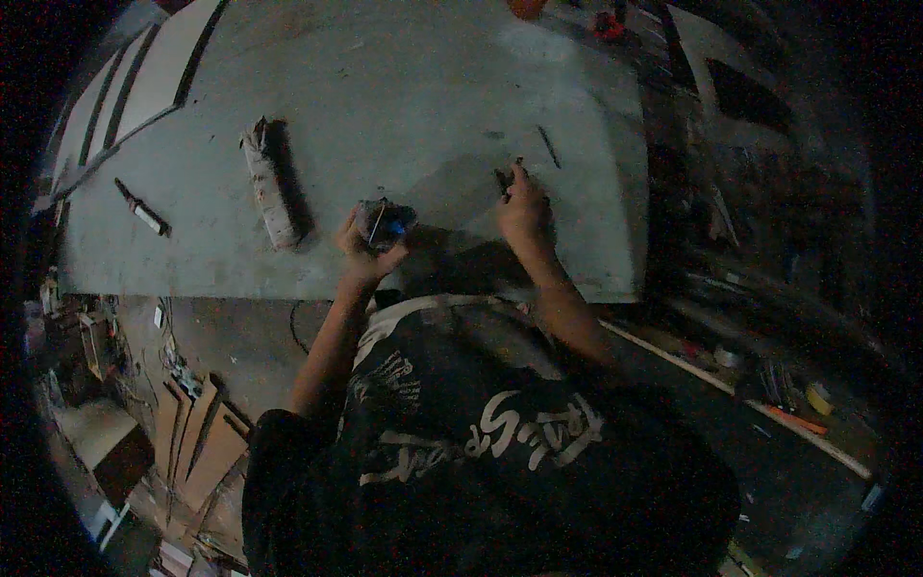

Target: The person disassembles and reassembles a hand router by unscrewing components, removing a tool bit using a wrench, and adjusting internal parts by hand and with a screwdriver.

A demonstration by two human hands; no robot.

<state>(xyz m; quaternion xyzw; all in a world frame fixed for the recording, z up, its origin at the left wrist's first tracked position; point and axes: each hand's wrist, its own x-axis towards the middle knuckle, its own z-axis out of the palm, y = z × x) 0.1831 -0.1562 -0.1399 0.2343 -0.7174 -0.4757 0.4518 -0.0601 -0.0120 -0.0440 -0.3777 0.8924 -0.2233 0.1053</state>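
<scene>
Over the near edge of the pale table, my left hand [361, 252] is closed round a dark, lumpy, roundish object [392, 227]. A blue patch shows on that object, and a thin pale strip crosses it; its kind is too dim to tell. Farther right, my right hand [525, 216] is over the table, fingers bent and forefinger pointing away from me. A small dark thing [502, 183] shows at the fingers and seems gripped there, but I cannot make out what it is. Just beyond that hand lies a thin dark stick-like tool [549, 146].
A long, pale wrapped roll [270, 188] lies left of my left hand on the table [385, 96]. Farther left is a slim tool with a white middle [142, 209]. Pale panels [144, 77] stand at the far left. A cluttered shelf [769, 385] is at lower right.
</scene>
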